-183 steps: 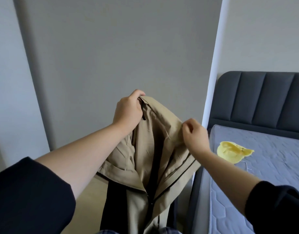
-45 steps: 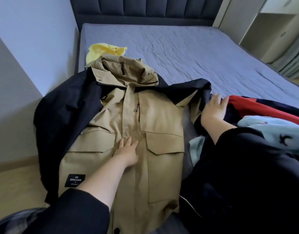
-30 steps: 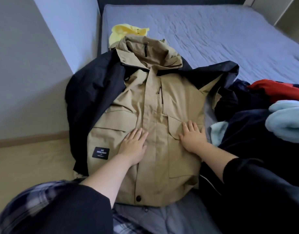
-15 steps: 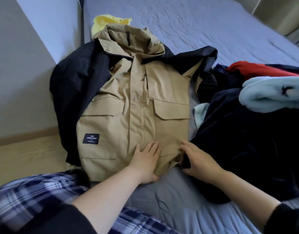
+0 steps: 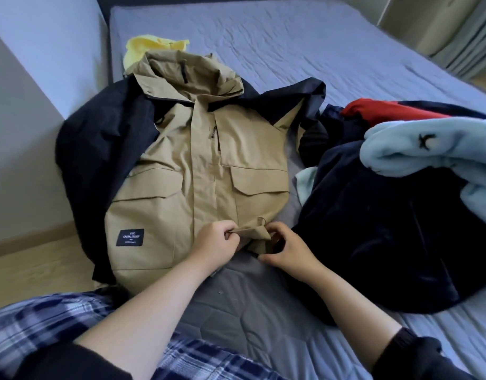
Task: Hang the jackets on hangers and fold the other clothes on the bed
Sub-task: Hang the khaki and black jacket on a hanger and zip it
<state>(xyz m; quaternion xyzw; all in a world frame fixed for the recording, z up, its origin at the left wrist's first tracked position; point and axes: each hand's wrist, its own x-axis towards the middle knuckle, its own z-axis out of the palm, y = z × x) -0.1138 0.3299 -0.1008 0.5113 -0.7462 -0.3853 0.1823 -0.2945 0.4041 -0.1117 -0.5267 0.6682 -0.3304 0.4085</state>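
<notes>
Left hand (image 5: 214, 241) pinches jacket (image 5: 198, 171) hem, fingers curled tight. Right hand (image 5: 288, 250) curls round the hem corner just beside it. Jacket lies front-up on bed (image 5: 291, 37), hood at 12 o'clock. Judgement: align both hem edges and pull taut before fastening. Patch (image 5: 131, 237) at 9 o'clock reads "CASUAL FASHION"; other lines illegible.

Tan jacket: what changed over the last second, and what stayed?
The left hand and right hand slid from flat on the front down to the hem and now pinch it, lifting a fold. The tan jacket stays spread on the bed.
</notes>
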